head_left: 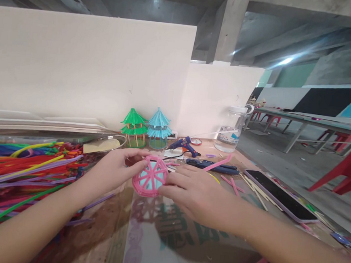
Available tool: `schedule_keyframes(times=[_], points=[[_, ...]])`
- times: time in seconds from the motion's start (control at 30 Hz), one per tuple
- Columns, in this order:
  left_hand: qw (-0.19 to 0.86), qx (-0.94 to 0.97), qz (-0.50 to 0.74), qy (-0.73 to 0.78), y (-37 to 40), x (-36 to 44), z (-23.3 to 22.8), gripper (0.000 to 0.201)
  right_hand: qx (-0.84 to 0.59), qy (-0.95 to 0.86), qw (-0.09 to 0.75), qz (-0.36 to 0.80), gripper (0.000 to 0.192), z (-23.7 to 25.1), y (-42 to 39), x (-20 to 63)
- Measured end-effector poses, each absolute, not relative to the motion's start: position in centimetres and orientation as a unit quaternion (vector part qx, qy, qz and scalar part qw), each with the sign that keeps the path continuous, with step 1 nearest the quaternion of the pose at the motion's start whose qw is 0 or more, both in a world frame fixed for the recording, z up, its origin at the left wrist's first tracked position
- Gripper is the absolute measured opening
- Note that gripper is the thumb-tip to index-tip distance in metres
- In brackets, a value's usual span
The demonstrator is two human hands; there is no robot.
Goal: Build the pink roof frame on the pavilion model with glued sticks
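Note:
Both hands hold a small pink pipe-cleaner wheel [149, 177] with spokes over a light blue disc, just above the table. My left hand [114, 168] grips its left rim. My right hand [193, 191] pinches its right rim, and a pink pipe cleaner [218, 164] sticks up and to the right from behind that hand; whether the fingers hold it I cannot tell.
A heap of coloured pipe cleaners [17, 171] fills the left. Green [134, 127] and blue [159, 128] model pavilions stand by the white wall. A blue glue gun [185, 144], a plastic jar [232, 128], a phone [281, 195], wooden sticks [254, 188]; red chairs [347, 169] at right.

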State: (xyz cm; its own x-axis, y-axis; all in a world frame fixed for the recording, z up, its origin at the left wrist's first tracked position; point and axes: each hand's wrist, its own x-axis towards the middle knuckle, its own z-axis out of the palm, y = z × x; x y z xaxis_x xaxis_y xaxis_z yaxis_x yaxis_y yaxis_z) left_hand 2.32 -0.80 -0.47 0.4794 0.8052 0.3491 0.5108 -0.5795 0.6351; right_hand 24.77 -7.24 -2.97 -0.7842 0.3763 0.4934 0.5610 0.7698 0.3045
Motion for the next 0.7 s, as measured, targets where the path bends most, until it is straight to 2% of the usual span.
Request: schedule_keyframes(times=[0.2,0.3,0.4,0.5,0.7], points=[[0.236,0.837,0.31,0.385,-0.8,2.3,-0.6,0.04,-0.265,-0.922,0.197,-0.204,0.019,-2.8,-7.5,24.7],[0.217,0.835,0.328,0.384,-0.6,2.3,-1.1,0.048,-0.277,-0.918,0.212,-0.191,0.022,-3.0,-7.3,24.9],[0.152,0.834,0.376,0.374,-0.2,2.4,-1.5,0.05,-0.293,-0.904,0.249,-0.186,0.027,-3.4,-6.6,25.1],[0.067,0.856,0.395,0.326,0.0,2.2,-1.4,0.032,-0.304,-0.891,0.286,-0.179,0.029,-3.8,-5.6,25.3],[-0.035,0.93,0.3,0.211,-0.3,1.9,-1.1,0.029,-0.314,-0.885,0.306,-0.154,0.027,-4.0,-4.9,25.5]])
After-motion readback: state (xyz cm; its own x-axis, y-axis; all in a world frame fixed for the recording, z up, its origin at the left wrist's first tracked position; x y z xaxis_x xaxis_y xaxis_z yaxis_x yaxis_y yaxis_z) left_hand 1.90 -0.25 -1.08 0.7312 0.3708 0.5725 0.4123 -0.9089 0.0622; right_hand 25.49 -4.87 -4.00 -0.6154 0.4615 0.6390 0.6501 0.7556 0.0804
